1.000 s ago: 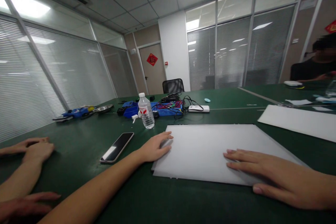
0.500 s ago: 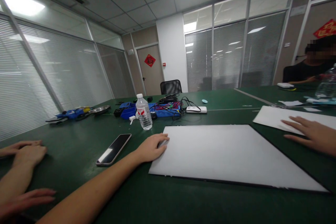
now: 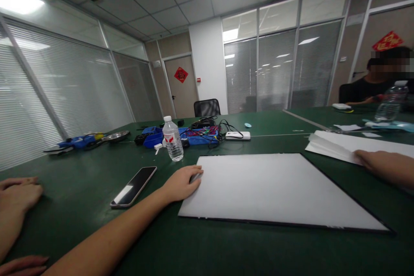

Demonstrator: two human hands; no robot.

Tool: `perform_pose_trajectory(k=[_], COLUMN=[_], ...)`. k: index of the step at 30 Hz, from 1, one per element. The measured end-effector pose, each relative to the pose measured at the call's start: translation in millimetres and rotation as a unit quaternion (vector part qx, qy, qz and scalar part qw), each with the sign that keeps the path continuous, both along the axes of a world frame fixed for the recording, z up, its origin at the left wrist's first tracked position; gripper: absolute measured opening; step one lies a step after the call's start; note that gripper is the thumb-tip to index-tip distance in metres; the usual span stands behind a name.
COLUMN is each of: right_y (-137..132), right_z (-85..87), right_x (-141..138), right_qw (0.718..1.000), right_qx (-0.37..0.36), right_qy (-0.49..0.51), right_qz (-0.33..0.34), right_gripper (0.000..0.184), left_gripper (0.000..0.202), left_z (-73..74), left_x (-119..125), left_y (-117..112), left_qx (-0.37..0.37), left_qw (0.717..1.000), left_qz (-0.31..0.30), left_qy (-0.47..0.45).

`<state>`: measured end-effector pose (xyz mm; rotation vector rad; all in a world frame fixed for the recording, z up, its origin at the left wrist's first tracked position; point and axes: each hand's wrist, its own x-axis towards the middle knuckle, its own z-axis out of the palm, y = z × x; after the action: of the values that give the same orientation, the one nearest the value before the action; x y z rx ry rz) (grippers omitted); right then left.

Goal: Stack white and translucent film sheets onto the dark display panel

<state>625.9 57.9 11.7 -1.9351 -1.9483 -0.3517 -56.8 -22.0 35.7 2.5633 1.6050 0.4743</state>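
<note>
A flat white panel (image 3: pixel 258 189) with thin dark edges lies in front of me. My left hand (image 3: pixel 181 184) is closed on its left edge, the fingers over the white face and the thumb lower down. At the right, my right hand (image 3: pixel 377 164) grips the near edge of a white sheet (image 3: pixel 388 144). The left end of this sheet is raised and bent over, and it hides my fingertips. A phone (image 3: pixel 134 187) lies left of my left forearm, and a water bottle (image 3: pixel 173 140) stands upright beyond my left hand.
Blue trays (image 3: pixel 202 136) with tangled wires and a white power strip (image 3: pixel 237 136) lie farther back. Another person's hands (image 3: pixel 17 194) rest at the left. Across the table sits a person (image 3: pixel 362 88), near a second bottle (image 3: pixel 391 101).
My right hand, spread above the white sheet before, has closed on it, and the sheet's left end has lifted and bent. My left hand stays on the panel. The view has shifted slightly right.
</note>
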Motion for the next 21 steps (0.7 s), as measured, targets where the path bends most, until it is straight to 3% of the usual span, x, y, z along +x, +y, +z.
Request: perform_pose_trajectory(k=[3,6,11,15,21], right_y=[-4,-9,-30,-62,-105], right_z=[4.2,13.7,39.5,46.4,28.0], right_x=[-4,-21,-89,-156,-215], right_qw=[0.997,0.996,0.989,0.974,0.924], right_qx=[-0.062,-0.045,-0.01,0.016,-0.014], right_qy=[-0.036,-0.075,-0.148,-0.179,-0.12], right_qz=[0.003,-0.011,0.019,0.138,0.362], right_gripper=[0.058,0.057,0.056,0.047,0.038], left_gripper=[0.046,0.047,0.05,0.049,0.053], left_z=[-0.9,-3.6,-6.8,-9.4,-13.4], left_x=[-1,-3,-3,-3,-2], left_y=[2,5,10,12,13], left_qx=[-0.001,-0.004,-0.006,-0.002,-0.005], left_qw=[1.0,1.0,1.0,1.0,1.0], left_qz=[-0.001,-0.001,0.006,0.009,0.006], left_qy=[-0.003,-0.011,0.006,0.006,0.019])
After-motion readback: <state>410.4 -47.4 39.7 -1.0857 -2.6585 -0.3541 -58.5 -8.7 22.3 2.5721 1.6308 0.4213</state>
